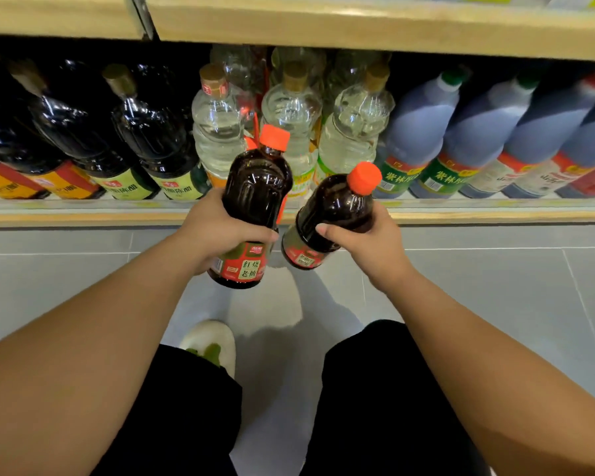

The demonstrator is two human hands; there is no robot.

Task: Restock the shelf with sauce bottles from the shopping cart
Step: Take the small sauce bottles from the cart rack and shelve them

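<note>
Before the low wooden shelf [323,214] we hold two dark orange-capped plastic sauce bottles — left hand [217,231] fingers wrapped around one [255,187], right hand [368,242] around the other [337,207] — tilted toward the row, ready for placing.

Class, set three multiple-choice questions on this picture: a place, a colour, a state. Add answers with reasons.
1. Where on the shelf stand the clear bottles? A. far left B. between the dark bottles and the blue-grey jugs C. far right
2. What colour are the caps of the left sauce bottle and the right sauce bottle? A. green B. gold C. orange-red
3. What do the left hand and right hand do? A. each grips one bottle B. hang empty C. share one bottle
Answers: B, dark bottles left, jugs right; C, both caps orange-red; A, fingers wrap each bottle.
</note>
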